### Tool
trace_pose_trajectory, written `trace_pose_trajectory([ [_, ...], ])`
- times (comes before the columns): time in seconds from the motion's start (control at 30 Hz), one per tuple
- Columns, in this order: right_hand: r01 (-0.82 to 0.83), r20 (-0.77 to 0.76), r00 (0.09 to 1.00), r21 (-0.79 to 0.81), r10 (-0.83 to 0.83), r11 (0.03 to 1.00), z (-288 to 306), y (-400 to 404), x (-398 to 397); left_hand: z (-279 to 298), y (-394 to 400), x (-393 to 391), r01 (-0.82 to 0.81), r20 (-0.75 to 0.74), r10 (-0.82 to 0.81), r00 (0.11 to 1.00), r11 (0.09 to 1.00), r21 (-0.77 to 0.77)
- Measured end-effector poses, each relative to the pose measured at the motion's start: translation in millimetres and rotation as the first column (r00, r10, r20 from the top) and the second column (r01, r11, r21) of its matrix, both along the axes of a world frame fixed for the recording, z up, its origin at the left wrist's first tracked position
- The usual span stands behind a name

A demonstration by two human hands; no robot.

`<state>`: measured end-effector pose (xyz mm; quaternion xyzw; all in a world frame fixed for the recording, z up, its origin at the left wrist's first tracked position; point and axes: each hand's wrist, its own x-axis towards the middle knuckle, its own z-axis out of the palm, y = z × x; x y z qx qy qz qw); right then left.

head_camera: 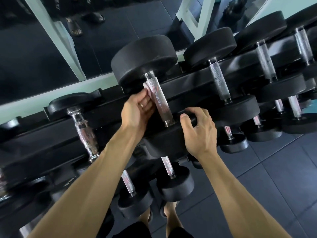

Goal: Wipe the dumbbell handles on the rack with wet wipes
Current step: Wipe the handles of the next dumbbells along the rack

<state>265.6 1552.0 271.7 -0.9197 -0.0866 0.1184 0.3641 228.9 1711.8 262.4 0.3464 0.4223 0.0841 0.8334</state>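
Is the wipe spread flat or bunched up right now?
Bunched: the wipe sits crumpled between the left hand and the handle.

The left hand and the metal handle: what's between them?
A white wet wipe, pressed by the left hand against the handle, in the head view.

Knurled, shiny metal handle [158,100], matt black rubbery dumbbell heads [144,57], thin white cloth-like wipe [147,87]
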Motion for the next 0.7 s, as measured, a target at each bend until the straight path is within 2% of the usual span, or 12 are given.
trace_pose_trajectory([
  [0.1,-0.002,-0.001,1.000,-0.005,0.002,1.000,-0.2,0.3,-0.3,3.2,-12.5,-19.0,0.070,-0.046,-0.067,0.997,0.996,0.062],
  [0.27,-0.005,0.007,1.000,0.014,0.005,1.000,0.7,-0.7,0.5,14.7,13.8,14.5,-0.042,0.020,0.040,0.999,0.996,0.082],
  [0.37,0.004,0.009,1.000,0.027,-0.004,1.000,0.2,-0.9,1.4,14.4,2.7,1.6,0.061,-0.048,-0.055,0.997,0.987,0.147],
  [0.47,0.002,0.008,1.000,0.027,-0.002,1.000,-1.3,-0.2,0.5,16.3,-17.6,-19.1,0.119,-0.110,-0.105,0.988,0.985,0.122],
  [0.57,-0.003,0.009,1.000,0.034,0.003,0.999,-0.7,-1.0,0.4,19.9,-9.0,-4.3,0.048,-0.054,-0.043,0.998,0.994,0.101],
  [0.7,-0.006,0.009,1.000,0.039,0.006,0.999,-0.9,-1.0,1.9,15.7,6.8,14.1,0.047,-0.066,-0.036,0.997,0.983,0.179],
])
